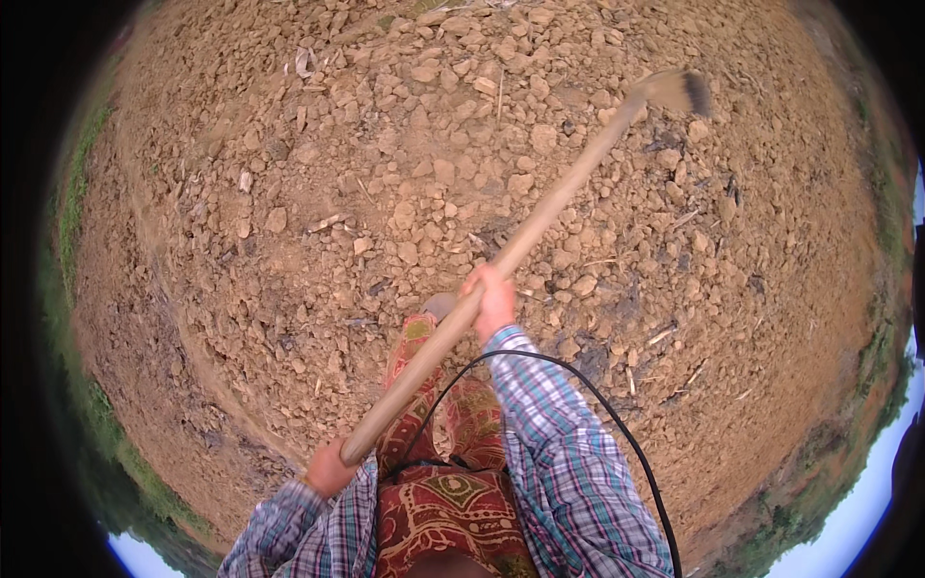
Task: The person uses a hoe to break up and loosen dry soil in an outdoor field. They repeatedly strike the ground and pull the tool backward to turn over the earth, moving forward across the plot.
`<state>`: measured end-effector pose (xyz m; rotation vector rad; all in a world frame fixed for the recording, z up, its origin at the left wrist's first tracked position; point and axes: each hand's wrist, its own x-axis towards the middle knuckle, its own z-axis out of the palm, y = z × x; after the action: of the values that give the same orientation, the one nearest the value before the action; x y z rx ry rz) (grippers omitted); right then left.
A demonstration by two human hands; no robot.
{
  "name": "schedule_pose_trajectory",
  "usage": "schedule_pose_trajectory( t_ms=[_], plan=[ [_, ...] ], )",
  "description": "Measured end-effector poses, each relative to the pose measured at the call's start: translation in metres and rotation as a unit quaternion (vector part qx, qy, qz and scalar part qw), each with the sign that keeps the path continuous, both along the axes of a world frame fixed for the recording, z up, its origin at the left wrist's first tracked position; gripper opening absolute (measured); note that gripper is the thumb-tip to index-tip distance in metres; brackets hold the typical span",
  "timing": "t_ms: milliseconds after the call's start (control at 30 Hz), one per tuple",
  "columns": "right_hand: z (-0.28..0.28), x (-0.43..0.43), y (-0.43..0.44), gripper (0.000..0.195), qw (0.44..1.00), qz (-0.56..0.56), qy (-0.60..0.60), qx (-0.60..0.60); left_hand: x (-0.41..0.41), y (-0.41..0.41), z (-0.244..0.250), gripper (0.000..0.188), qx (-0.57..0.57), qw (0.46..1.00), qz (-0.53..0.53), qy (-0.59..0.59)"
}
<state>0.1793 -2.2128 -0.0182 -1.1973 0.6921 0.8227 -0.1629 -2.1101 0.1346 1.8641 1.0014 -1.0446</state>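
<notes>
A hoe with a long wooden handle [549, 217] runs slantwise across the view, from low left to upper right. Around the handle's butt end, beside my hip, my left hand [331, 468] is closed. Farther up the shaft my right hand [494, 298] grips it, in front of my legs. At the far end the hoe's head [679, 92] looks blurred, its dark edge pointing right. It is over the cloddy soil [433, 173]; whether it touches the ground I cannot tell.
Dry straw bits [329, 222] and dark charred pieces [661, 141] lie among the clods. A black cable [614, 412] arches from my waist over my right sleeve. My shoe [439, 306] stands just beneath the shaft. Green grass [76, 195] borders the soil at left.
</notes>
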Motion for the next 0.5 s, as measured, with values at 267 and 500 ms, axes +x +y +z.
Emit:
schedule_pose_trajectory(
  t_ms=[267, 500],
  plan=[
    [-0.055, -0.096, 0.015, 0.011, 0.976, 0.066, 0.193, 0.073, -0.044, -0.024, 0.066, 0.031, -0.025, 0.994, 0.09, 0.058],
    [-0.02, -0.119, -0.05, 0.02, 0.978, 0.064, 0.179, 0.09, -0.073, -0.041, 0.093, 0.032, -0.089, 0.991, 0.098, 0.012]
  ],
)
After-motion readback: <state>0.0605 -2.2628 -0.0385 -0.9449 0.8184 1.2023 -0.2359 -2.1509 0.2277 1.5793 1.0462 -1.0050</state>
